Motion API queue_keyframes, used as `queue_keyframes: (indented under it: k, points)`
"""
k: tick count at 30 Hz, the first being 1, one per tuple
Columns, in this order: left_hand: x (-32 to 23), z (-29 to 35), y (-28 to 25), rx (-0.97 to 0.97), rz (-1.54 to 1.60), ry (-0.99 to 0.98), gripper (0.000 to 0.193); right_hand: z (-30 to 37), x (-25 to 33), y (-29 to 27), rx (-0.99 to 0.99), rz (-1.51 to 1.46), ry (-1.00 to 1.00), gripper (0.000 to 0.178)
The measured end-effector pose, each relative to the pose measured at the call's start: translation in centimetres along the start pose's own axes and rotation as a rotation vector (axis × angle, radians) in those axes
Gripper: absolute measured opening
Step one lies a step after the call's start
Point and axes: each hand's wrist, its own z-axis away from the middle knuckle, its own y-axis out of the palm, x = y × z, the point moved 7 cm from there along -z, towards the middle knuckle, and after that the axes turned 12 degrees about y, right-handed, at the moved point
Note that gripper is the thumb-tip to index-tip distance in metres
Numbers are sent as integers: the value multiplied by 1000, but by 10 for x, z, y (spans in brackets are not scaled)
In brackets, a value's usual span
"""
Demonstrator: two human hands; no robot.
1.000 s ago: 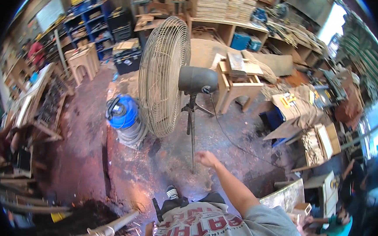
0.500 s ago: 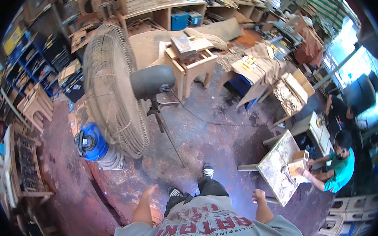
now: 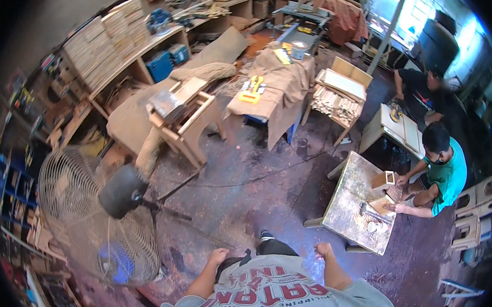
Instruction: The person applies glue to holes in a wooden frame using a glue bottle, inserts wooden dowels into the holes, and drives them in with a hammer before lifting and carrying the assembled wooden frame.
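My left hand (image 3: 218, 256) hangs beside my body at the lower middle, fingers curled in, with nothing visible in it. On the other side my right hand (image 3: 323, 251) hangs with its fingers closed and shows nothing held. Neither hand touches anything. A large black-caged standing fan (image 3: 99, 215) is nearest to my left hand. Nearest to my right hand stands a stained, low worktable (image 3: 341, 204).
A person in a green shirt (image 3: 450, 176) works on wooden boxes (image 3: 382, 179) at the worktable; another person in black (image 3: 421, 93) sits behind. A wooden frame table (image 3: 199, 131), a cloth-covered table (image 3: 278, 85) and a floor cable (image 3: 259, 179) lie ahead.
My view has turned right and moved forward. The fan now sits lower and farther left, and the worktables are nearer. My left hand has swung, its fingers now curled.
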Motion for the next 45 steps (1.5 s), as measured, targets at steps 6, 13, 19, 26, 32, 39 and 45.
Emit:
queue_keyframes:
  k: [6, 13, 19, 26, 32, 39, 45]
  points:
    - [-67, -87, -33, -109, -4, -121, 37, -75, 171, -46, -214, 117, -296, 22]
    - [-127, -241, -62, 190, 3, 6, 50, -61, 308, 7, -73, -97, -453, 22]
    - [-208, -337, -131, 667, -567, -132, 75, -73, 292, 18, 9, 37, -97, 24]
    - [-216, -446, -191, 31, 83, 102, 42, -58, 284, -45, -139, -299, -33, 24]
    - [-259, -445, -208, -56, 40, 117, 47, -156, 246, -50, -18, -161, 240, 22]
    - [-143, -372, -210, -276, 194, -88, 50, -155, 516, 21, 281, 295, -73, 19]
    - [-151, -345, -219, -334, 213, -382, 61, -77, 681, 92, 378, 283, -576, 30]
